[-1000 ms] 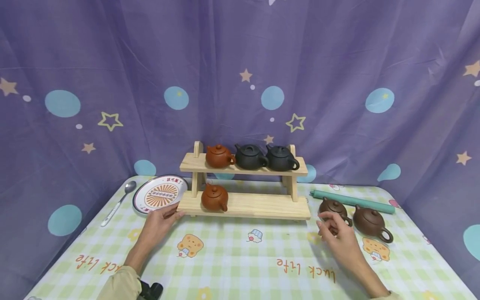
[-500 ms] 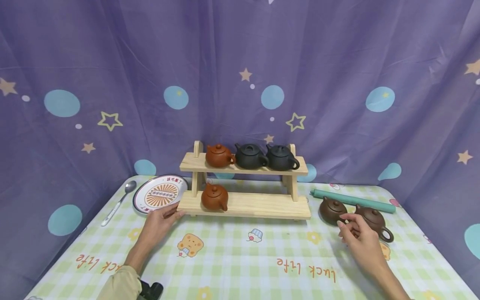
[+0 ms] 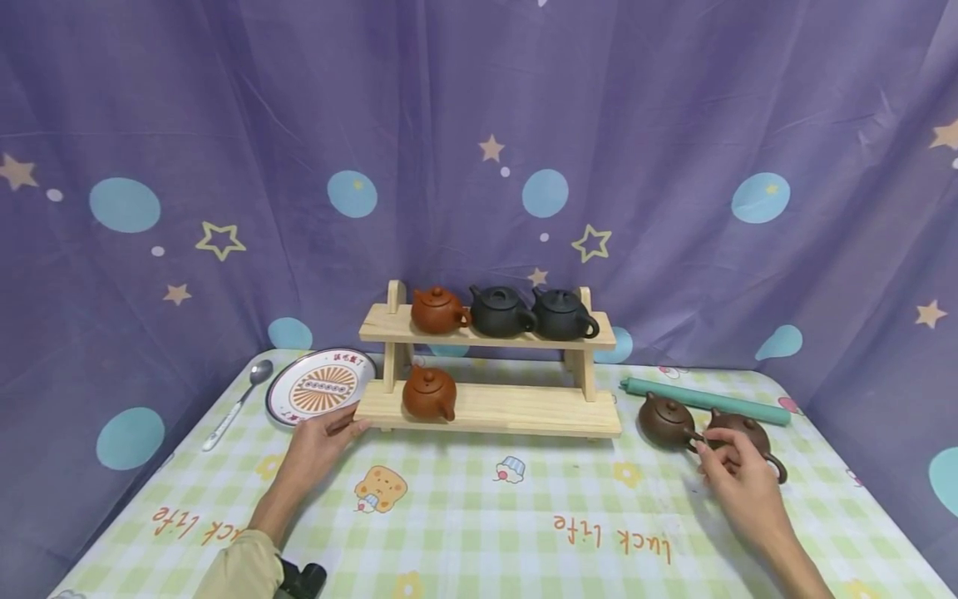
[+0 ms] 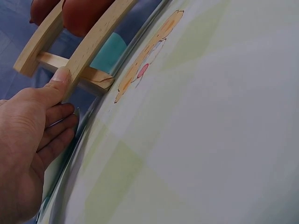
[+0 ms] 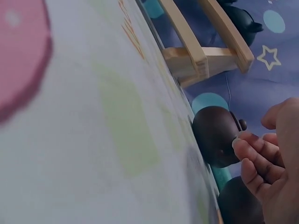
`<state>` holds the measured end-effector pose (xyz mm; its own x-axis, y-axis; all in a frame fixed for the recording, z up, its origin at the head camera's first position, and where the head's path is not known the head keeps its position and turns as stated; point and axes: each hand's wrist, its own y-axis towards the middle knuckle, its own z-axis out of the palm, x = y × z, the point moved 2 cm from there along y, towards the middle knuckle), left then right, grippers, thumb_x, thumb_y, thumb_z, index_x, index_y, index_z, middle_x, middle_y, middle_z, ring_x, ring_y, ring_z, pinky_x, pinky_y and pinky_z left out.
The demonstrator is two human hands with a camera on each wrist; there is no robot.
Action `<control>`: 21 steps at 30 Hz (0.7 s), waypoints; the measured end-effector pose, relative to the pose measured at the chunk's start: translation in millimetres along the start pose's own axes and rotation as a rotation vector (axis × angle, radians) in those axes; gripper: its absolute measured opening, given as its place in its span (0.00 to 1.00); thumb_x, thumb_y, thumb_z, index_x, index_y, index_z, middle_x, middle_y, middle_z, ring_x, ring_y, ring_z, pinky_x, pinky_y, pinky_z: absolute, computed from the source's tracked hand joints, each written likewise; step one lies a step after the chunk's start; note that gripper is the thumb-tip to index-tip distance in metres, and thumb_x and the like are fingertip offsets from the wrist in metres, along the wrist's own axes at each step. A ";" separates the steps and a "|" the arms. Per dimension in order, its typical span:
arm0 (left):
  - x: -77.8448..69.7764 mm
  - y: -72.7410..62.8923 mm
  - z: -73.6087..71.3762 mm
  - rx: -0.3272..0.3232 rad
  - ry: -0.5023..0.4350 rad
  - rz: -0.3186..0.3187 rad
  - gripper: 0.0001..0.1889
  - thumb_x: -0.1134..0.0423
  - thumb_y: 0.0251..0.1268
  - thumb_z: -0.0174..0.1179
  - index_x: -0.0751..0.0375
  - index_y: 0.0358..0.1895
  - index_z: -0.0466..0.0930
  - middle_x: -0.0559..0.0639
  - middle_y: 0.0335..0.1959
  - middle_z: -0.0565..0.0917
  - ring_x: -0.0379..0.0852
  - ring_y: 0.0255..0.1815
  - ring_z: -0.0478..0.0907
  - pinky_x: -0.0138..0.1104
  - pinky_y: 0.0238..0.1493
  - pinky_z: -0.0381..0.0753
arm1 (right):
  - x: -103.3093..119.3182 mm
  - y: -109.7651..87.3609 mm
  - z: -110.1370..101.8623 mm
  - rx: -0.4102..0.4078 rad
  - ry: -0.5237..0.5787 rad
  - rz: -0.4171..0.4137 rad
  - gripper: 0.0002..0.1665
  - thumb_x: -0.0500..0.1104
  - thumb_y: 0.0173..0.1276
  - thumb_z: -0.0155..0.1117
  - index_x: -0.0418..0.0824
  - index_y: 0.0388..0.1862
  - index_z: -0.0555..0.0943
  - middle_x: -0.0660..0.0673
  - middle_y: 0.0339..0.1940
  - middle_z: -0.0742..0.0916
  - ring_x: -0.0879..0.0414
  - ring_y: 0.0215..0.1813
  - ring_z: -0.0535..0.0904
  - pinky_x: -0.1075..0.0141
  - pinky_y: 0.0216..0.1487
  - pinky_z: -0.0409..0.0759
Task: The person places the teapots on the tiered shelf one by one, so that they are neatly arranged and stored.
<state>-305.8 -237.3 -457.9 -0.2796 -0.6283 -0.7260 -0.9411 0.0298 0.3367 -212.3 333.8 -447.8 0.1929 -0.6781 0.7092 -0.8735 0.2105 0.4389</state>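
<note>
My left hand (image 3: 320, 449) grips the left end of the lower board of a two-tier wooden display stand (image 3: 524, 406), thumb on the board in the left wrist view. An orange-brown teapot (image 3: 429, 393) stands on that lower board. On the upper board are another orange-brown teapot (image 3: 438, 311) and two black teapots (image 3: 496, 312). To the right, my right hand (image 3: 744, 487) is at the handle of a dark brown teapot (image 3: 666, 420) on the table. In the right wrist view its thumb and loosely curled fingers stand apart. A second brown teapot (image 3: 741, 428) is partly hidden behind this hand.
A green rolled cloth or tube (image 3: 703, 401) lies behind the brown teapots. Left of the stand are a patterned plate (image 3: 280, 387) and a spoon (image 3: 238, 406). A checked cloth (image 3: 479, 532) covers the table, with a purple curtain (image 3: 464, 100) behind.
My right hand has moved right, from in front of the nearer brown teapot to its handle, now covering part of the second one. My left hand stays on the stand.
</note>
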 end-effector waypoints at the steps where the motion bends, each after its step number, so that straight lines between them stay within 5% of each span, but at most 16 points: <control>1: 0.0 -0.3 -0.1 0.000 0.000 0.000 0.27 0.53 0.72 0.68 0.70 0.64 0.80 0.62 0.53 0.87 0.56 0.53 0.87 0.49 0.60 0.81 | -1.4 0.3 0.0 -0.001 -0.002 0.004 0.18 0.42 0.81 0.61 0.31 0.60 0.75 0.43 0.24 0.86 0.58 0.23 0.82 0.70 0.20 0.75; 21: 1.8 1.1 0.6 -0.001 0.009 0.006 0.25 0.56 0.72 0.68 0.71 0.64 0.80 0.62 0.52 0.87 0.56 0.52 0.87 0.49 0.59 0.82 | -12.9 6.3 3.7 0.059 -0.057 0.045 0.24 0.45 0.81 0.61 0.27 0.63 0.72 0.47 0.23 0.85 0.60 0.22 0.80 0.71 0.23 0.72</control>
<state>-307.5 -237.9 -459.2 -0.2838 -0.6349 -0.7186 -0.9391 0.0326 0.3421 -221.9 341.3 -456.3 0.1288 -0.7086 0.6938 -0.9059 0.2006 0.3730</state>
